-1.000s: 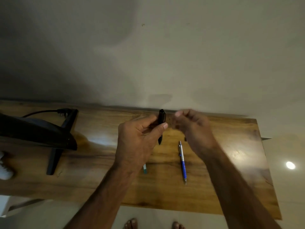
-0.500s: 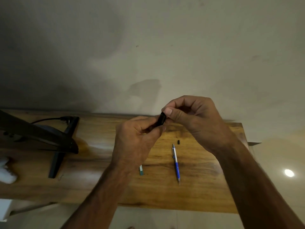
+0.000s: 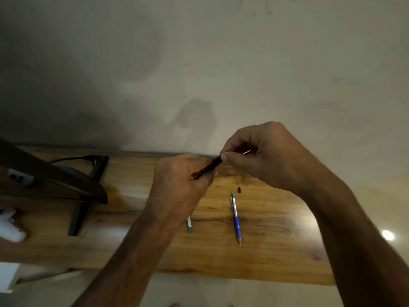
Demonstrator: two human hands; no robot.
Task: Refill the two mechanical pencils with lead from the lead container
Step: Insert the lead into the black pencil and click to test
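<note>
A wooden bench [image 3: 276, 258] meets a pale wall [image 3: 243, 74]. The left hand [image 3: 179, 185] grips a slim, dark black pencil [image 3: 210, 167] (mostly hidden in the fist), which slants up to the right hand [image 3: 261, 156] pinching its upper end. Below the right hand, on bare wood, a blue pencil [image 3: 236, 218] points at the near edge.

— What's over on the left of the frame?
— A dark monitor [image 3: 66, 187] slants in from the left edge. Its black stand foot [image 3: 79, 213] rests on the wooden tabletop [image 3: 276, 251], with a black cable plug [image 3: 90, 157] by the foot's far end.
— And elsewhere?
— A pale wall [image 3: 199, 52] fills the upper frame. A white object [image 3: 11, 227] at lower left is too blurred to name, and there is a bright light spot [image 3: 387, 235] at right.
</note>
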